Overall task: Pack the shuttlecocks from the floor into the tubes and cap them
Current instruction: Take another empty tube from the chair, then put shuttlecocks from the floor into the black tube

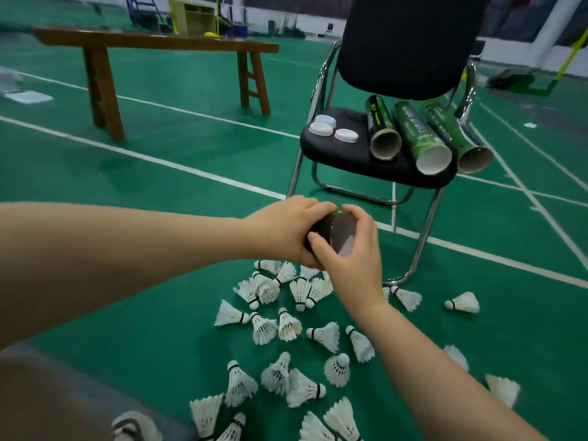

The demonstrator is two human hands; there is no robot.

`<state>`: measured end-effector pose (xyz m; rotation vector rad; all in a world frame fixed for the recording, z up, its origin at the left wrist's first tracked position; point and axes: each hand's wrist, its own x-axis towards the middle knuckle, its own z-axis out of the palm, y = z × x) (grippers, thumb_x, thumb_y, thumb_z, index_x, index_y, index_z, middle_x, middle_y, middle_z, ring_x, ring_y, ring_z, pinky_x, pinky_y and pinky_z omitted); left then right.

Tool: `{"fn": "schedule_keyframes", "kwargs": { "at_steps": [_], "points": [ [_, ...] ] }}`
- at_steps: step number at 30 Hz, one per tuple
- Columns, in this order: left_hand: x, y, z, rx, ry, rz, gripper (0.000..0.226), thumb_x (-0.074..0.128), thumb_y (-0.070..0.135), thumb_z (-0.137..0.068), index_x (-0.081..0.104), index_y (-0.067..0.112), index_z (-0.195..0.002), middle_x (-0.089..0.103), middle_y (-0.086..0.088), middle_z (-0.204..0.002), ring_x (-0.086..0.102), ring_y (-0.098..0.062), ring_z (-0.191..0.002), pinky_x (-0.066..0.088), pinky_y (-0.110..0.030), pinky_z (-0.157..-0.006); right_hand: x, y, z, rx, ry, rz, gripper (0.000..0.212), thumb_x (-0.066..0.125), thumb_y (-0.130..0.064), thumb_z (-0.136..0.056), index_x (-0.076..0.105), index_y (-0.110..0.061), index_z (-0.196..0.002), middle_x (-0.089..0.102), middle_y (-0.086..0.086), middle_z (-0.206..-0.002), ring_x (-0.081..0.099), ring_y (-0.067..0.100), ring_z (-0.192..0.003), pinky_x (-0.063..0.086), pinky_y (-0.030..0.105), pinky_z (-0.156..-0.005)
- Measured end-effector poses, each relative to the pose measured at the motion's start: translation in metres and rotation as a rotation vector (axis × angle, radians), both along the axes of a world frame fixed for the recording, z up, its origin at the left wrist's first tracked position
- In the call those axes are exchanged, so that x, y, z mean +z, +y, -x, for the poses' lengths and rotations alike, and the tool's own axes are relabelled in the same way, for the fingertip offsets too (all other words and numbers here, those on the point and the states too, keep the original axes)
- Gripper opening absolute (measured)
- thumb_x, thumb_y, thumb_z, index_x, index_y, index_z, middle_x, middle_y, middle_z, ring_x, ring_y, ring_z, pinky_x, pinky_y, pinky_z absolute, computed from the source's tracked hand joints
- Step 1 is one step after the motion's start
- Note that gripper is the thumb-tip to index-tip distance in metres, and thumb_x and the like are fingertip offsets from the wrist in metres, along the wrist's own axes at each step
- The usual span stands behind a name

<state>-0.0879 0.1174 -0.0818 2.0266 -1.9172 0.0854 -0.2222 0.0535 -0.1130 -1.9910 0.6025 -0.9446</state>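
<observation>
My left hand (pixel 286 230) grips a dark shuttlecock tube (pixel 337 232) from the left, its open mouth turned toward me. My right hand (pixel 353 259) wraps over the tube's mouth from the right, fingers on its rim; something pale shows just inside. Several white feather shuttlecocks (pixel 286 326) lie scattered on the green floor below my hands. On the black chair seat (pixel 334 148) lie three more open tubes (pixel 423 138) and three white caps (pixel 331 130).
The chair's metal legs (pixel 420 246) stand just right of my hands. A wooden bench (pixel 152 46) stands at the back left. White court lines cross the green floor. A shoe (pixel 133 428) shows at the bottom edge.
</observation>
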Motion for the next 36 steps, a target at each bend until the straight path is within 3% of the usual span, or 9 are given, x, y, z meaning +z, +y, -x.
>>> {"fn": "schedule_keyframes", "kwargs": {
  "at_steps": [5,10,14,16,18,21,24,29,36],
  "points": [
    [-0.066,0.003,-0.039,0.045,0.032,-0.170,0.074,0.064,0.055,-0.064,0.043,0.021,-0.127,0.055,-0.001,-0.104,0.049,-0.021,-0.094,0.046,-0.041,-0.083,-0.055,0.004,-0.029,0.049,0.157,-0.129,0.063,0.072,-0.040,-0.075,0.035,-0.032,-0.125,0.040,-0.013,-0.120,0.040,0.001,-0.109,0.032,0.012,-0.087],
    [-0.115,0.021,-0.074,0.158,0.077,-0.257,0.077,0.068,0.052,-0.069,0.038,0.024,-0.134,0.052,0.003,-0.110,0.046,-0.019,-0.099,0.044,-0.036,-0.085,-0.104,0.007,-0.067,0.147,0.286,-0.207,0.071,0.067,-0.056,-0.068,0.035,-0.036,-0.128,0.043,-0.015,-0.126,0.041,0.002,-0.116,0.035,0.020,-0.095],
    [-0.149,0.032,-0.102,0.270,0.095,-0.312,0.083,0.070,0.060,-0.064,0.036,0.029,-0.134,0.052,0.004,-0.115,0.046,-0.019,-0.103,0.044,-0.038,-0.087,-0.138,-0.001,-0.089,0.197,0.246,-0.313,0.043,0.049,-0.061,-0.072,0.043,-0.047,-0.112,0.052,-0.017,-0.116,0.050,-0.002,-0.107,0.041,0.021,-0.090],
    [-0.160,0.036,-0.116,0.327,0.115,-0.345,0.085,0.070,0.061,-0.064,0.036,0.029,-0.134,0.052,0.004,-0.118,0.045,-0.020,-0.105,0.043,-0.039,-0.088,-0.155,-0.014,-0.095,0.151,0.248,-0.416,0.019,0.051,-0.050,-0.084,0.049,-0.046,-0.103,0.057,-0.017,-0.101,0.054,-0.004,-0.093,0.047,0.029,-0.085],
    [-0.166,0.039,-0.127,0.371,0.113,-0.355,0.083,0.068,0.062,-0.064,0.036,0.030,-0.133,0.052,0.003,-0.118,0.044,-0.021,-0.106,0.043,-0.038,-0.089,-0.176,-0.031,-0.096,0.104,0.361,-0.437,0.011,0.051,-0.037,-0.092,0.052,-0.041,-0.103,0.057,-0.013,-0.096,0.056,0.002,-0.090,0.049,0.037,-0.085],
    [-0.173,0.040,-0.135,0.403,0.100,-0.379,0.082,0.067,0.061,-0.066,0.035,0.029,-0.134,0.051,0.002,-0.120,0.044,-0.022,-0.108,0.043,-0.038,-0.089,-0.210,-0.045,-0.094,0.111,0.663,-0.356,0.036,0.054,-0.041,-0.089,0.048,-0.031,-0.122,0.056,-0.009,-0.107,0.055,0.013,-0.101,0.045,0.037,-0.088],
    [-0.178,0.039,-0.134,0.405,0.088,-0.414,0.083,0.067,0.061,-0.066,0.033,0.029,-0.135,0.049,0.002,-0.123,0.043,-0.023,-0.111,0.042,-0.040,-0.091,-0.233,-0.040,-0.098,0.142,0.869,-0.119,0.055,0.057,-0.046,-0.084,0.039,-0.031,-0.134,0.050,-0.008,-0.123,0.044,0.016,-0.121,0.036,0.040,-0.101],
    [-0.178,0.036,-0.132,0.429,0.091,-0.409,0.085,0.068,0.059,-0.066,0.032,0.028,-0.137,0.049,0.000,-0.124,0.043,-0.024,-0.113,0.041,-0.041,-0.093,-0.257,-0.009,-0.107,0.272,0.960,0.226,0.074,0.054,-0.059,-0.080,0.024,-0.032,-0.142,0.035,-0.010,-0.141,0.028,0.014,-0.134,0.012,0.043,-0.116],
    [-0.177,0.040,-0.130,0.452,0.124,-0.361,0.084,0.070,0.058,-0.066,0.035,0.029,-0.136,0.049,0.002,-0.123,0.043,-0.023,-0.113,0.039,-0.040,-0.095,-0.282,0.011,-0.108,0.194,1.139,0.250,0.087,0.054,-0.070,-0.074,0.024,-0.026,-0.143,0.044,-0.006,-0.140,0.023,0.020,-0.140,0.004,0.053,-0.113]
  ]
}}
